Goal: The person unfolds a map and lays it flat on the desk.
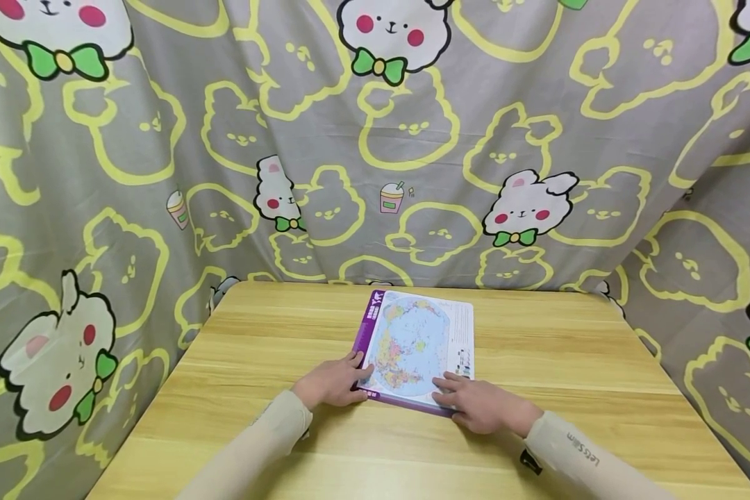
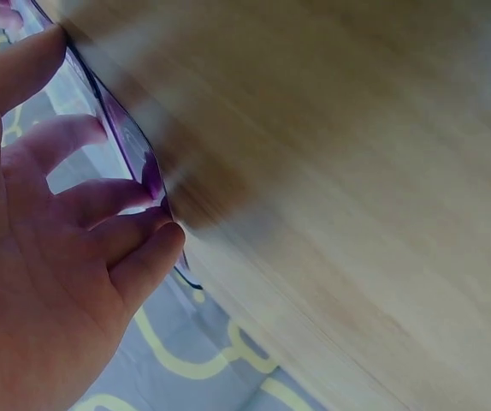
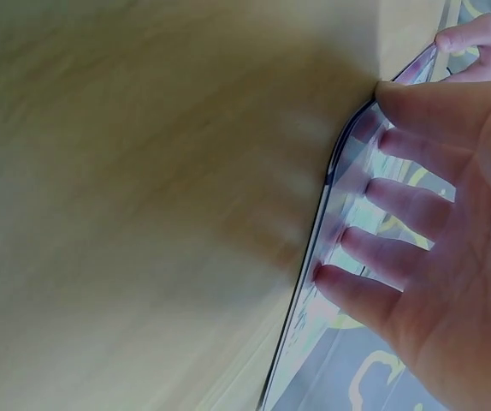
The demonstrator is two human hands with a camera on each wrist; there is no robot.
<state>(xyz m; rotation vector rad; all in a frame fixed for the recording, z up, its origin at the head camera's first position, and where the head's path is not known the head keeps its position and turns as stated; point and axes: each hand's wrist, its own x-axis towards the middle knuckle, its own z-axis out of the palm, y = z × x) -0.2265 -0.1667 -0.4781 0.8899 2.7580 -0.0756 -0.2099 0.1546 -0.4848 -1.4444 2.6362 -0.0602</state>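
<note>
A thin world map board (image 1: 415,340) with a purple border along its left and near edges lies flat on the table, slightly turned. My left hand (image 1: 337,382) rests at its near left corner, fingers spread over the left edge. At the near right corner, my right hand (image 1: 484,403) touches the board with its fingers extended onto the printed surface. Seen in the left wrist view, the left fingertips (image 2: 156,201) meet the purple edge. The right wrist view has the right thumb at the rounded corner of the board and the other fingertips on its glossy face.
The light wood table (image 1: 256,347) extends on both sides of the board. A grey curtain (image 1: 325,139) with yellow outlines and white cartoon animals hangs behind the table and along both sides.
</note>
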